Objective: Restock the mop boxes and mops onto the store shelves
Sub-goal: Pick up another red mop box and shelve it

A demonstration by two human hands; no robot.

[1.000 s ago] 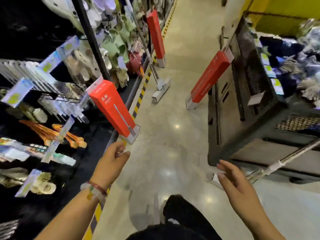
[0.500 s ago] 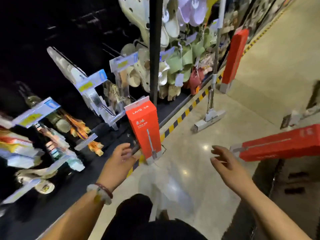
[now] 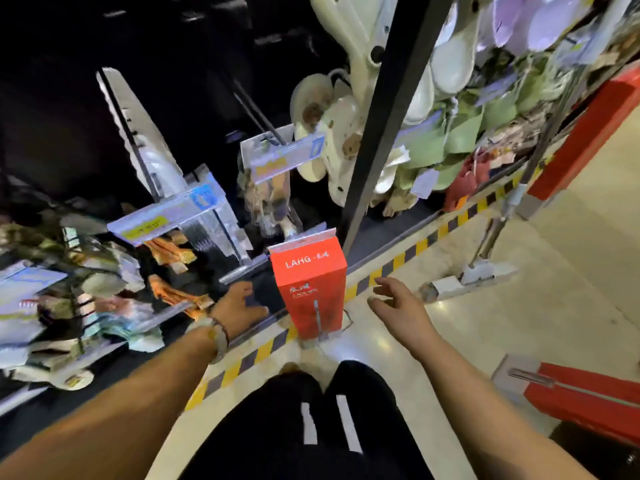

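A tall red mop box marked LAHG stands upright on the floor at the shelf's striped edge. My left hand is just left of it, fingers loosely spread, holding nothing. My right hand hovers open just right of the box, not touching it. A loose mop leans against the shelf farther right, its flat head on the floor. A second red box stands at the far right. A third red box lies at the lower right.
The dark shelf unit on the left carries hanging slippers, price tags and packaged goods. A black upright post rises behind the box. A yellow-black striped strip marks the shelf base. My legs in black trousers fill the bottom.
The view has swung left and closer to the standing box. Both hands have moved forward to either side of it; the right hand came in from the right.
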